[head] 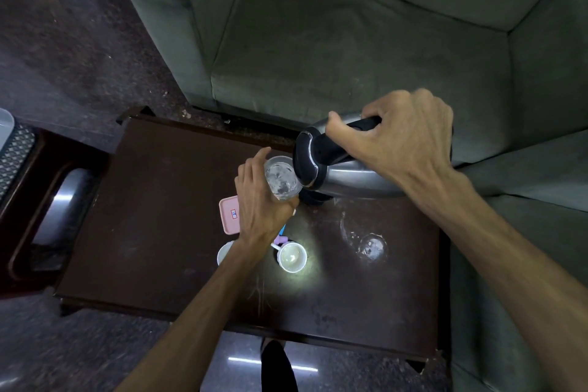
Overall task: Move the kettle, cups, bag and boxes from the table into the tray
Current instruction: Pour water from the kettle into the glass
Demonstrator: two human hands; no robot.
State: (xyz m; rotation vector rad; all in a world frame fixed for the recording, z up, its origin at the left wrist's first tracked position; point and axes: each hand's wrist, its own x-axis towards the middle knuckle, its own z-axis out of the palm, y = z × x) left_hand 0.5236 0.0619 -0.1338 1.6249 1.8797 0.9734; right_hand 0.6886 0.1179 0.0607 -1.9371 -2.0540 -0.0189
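Note:
My right hand (404,140) grips the black handle of a steel kettle (343,175), tilted with its lid end toward a clear glass cup (282,177). My left hand (261,200) holds that cup above the dark wooden table (159,216). Under my left hand lies a pink box (228,215), partly hidden. A white mug (292,257) stands near the table's middle, lit by a bright spot. Another white cup (223,253) peeks out beside my left forearm. A small blue and pink object (282,236) lies between the mug and my hand. An empty clear glass (372,247) stands at the right.
A green sofa (350,25) stands behind and to the right of the table. At the left is a dark wooden side table (22,200) with a patterned object (14,156) on it. Dark glossy floor (79,25) surrounds the furniture.

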